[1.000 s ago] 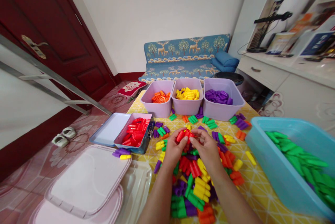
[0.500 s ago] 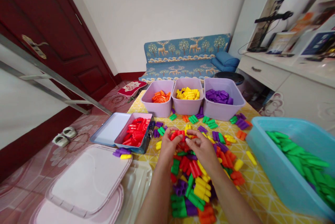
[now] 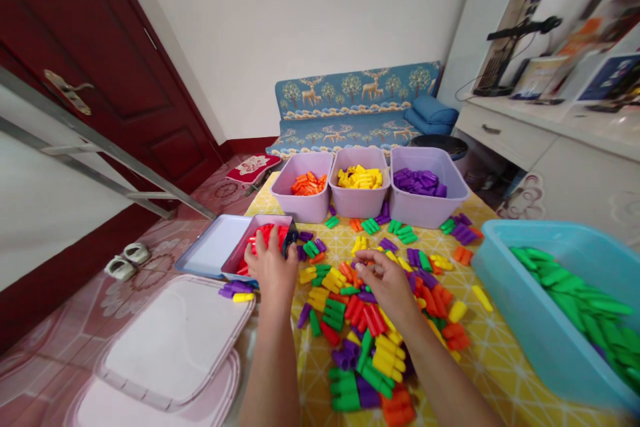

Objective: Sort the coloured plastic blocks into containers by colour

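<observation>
My left hand (image 3: 273, 264) reaches over the tin box (image 3: 235, 250) with its fingers spread, right above the red plastic connector pieces (image 3: 267, 234) inside. The hand covers part of these pieces, and I see nothing gripped in it. My right hand (image 3: 383, 280) hovers at the far part of a mixed heap of linking pieces, its fingers loosely bent and thumb apart from the index finger. No piece shows clearly in it. Under and beside it lie red pieces (image 3: 367, 317), yellow pieces (image 3: 389, 357) and green pieces (image 3: 334, 314).
Behind the heap stand three lilac bins: one with orange pieces (image 3: 309, 184), one with yellow pieces (image 3: 360, 177), one with purple pieces (image 3: 420, 182). A large turquoise tub (image 3: 520, 320) with green pieces is at right. Pale lids (image 3: 175, 340) lie at left.
My left hand has moved left from the heap to the tin box and spread its fingers; the red pieces it held are no longer between my hands. My right hand stays nearly in place.
</observation>
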A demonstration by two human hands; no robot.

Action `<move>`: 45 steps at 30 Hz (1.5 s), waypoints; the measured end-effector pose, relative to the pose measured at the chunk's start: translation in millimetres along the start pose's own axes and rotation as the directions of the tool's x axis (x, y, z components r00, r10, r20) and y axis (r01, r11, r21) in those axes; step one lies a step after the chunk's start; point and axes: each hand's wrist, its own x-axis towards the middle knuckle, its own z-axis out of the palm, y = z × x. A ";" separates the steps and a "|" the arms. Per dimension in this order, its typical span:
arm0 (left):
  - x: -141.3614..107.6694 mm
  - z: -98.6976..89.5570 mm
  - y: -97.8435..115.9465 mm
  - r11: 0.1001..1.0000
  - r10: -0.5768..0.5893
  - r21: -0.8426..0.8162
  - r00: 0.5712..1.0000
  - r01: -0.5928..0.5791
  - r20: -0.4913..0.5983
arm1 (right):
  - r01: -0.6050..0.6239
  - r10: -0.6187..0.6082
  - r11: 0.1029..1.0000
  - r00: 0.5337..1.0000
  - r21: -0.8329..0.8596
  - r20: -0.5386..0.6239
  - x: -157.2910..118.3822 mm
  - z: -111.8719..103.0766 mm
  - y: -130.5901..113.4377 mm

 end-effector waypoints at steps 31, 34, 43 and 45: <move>-32.4 9.6 24.6 0.947 0.306 -0.155 0.640 -0.281 0.704 | 0.266 0.057 0.473 0.942 -0.840 0.330 -19.5 -7.8 -27.0; -25.9 9.1 24.6 0.969 0.242 -0.122 0.746 -0.213 0.621 | 0.263 0.019 0.483 0.951 -0.835 0.310 -20.6 -6.2 -31.7; -23.3 16.3 26.9 0.964 0.233 -0.238 0.806 -0.118 0.544 | 0.312 0.035 0.420 0.933 -0.852 0.359 -29.8 12.8 -17.8; -24.0 17.2 24.5 0.969 0.236 -0.197 0.790 -0.149 0.566 | 0.292 0.022 0.465 0.940 -0.836 0.340 -27.1 11.4 -18.3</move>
